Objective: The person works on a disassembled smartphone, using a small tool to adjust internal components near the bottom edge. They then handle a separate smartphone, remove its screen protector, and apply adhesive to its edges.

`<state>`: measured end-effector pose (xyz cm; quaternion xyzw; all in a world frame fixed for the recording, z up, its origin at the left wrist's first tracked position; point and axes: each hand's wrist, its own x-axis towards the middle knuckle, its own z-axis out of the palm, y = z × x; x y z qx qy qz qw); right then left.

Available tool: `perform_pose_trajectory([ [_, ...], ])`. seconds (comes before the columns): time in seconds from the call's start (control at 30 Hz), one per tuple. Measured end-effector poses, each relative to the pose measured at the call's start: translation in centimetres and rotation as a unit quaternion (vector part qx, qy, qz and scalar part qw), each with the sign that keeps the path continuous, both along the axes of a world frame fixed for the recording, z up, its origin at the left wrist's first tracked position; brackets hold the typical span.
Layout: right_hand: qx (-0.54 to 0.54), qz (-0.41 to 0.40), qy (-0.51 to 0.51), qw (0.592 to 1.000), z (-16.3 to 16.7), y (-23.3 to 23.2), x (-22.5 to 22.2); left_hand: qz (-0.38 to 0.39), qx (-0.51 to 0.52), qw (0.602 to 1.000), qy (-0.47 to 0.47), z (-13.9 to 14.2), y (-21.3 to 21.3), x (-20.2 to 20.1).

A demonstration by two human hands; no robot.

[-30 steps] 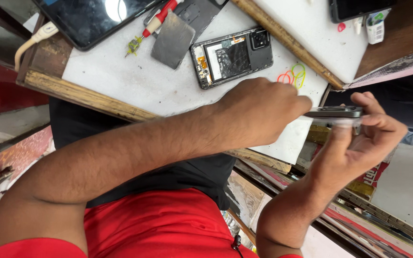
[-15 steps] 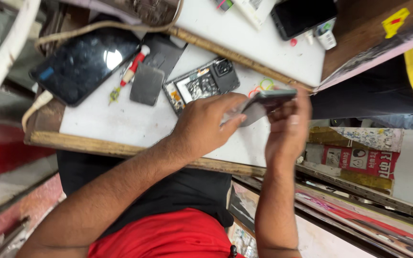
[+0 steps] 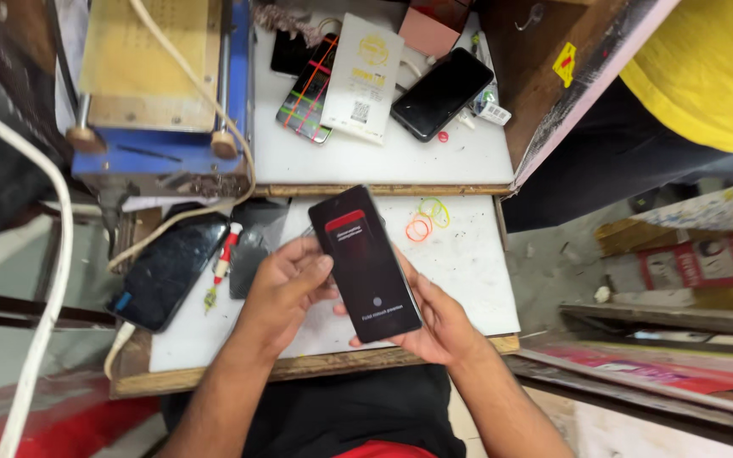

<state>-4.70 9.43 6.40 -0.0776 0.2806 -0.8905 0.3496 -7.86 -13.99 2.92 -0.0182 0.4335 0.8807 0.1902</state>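
Phone (image 3: 365, 265) is up off the white work board (image 3: 468, 280), held over its front half, screen toward me and lit with a dim red panel near the top. I'd call it light, rigid, glass-faced: slick on the flat faces and likely to crack if it drops onto the board edge, so the grip belongs on the long side edges, not the glass. My right hand (image 3: 441, 322) is cupped under it, fingers curled up around the lower right edge and closed on the body. My left hand (image 3: 286, 293) is half curled against the left long edge, thumb and fingertips pressing the side near the upper half; loosely bent, neither spread flat nor a fist. Both hands are clamped on the same phone, one per side. Around it: a dark tablet (image 3: 167, 271) lies left on the board, a red-handled screwdriver (image 3: 223, 259) just beside it, coloured rubber bands (image 3: 426, 219) near the phone's top corner (not touching it). Two more handsets and a white card sit on the rear shelf, well apart.
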Motion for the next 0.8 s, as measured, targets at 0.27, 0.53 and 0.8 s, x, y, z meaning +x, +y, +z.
perform_pose_trajectory([
  [0.27, 0.042, -0.015, 0.03, 0.999, 1.2, 1.2, 0.0, -0.013, -0.046, 0.999, -0.014, 0.0, 0.1, 0.2],
  [0.53, 0.097, -0.039, 0.038, 0.994, -0.5, 3.4, 0.8, -0.018, -0.084, 0.996, 0.016, 0.1, 2.2, -0.1],
  [0.8, -0.004, -0.075, -0.02, 0.997, -2.3, 3.3, 0.2, 0.04, -0.166, 0.983, 0.066, 1.2, 3.4, 2.0],
])
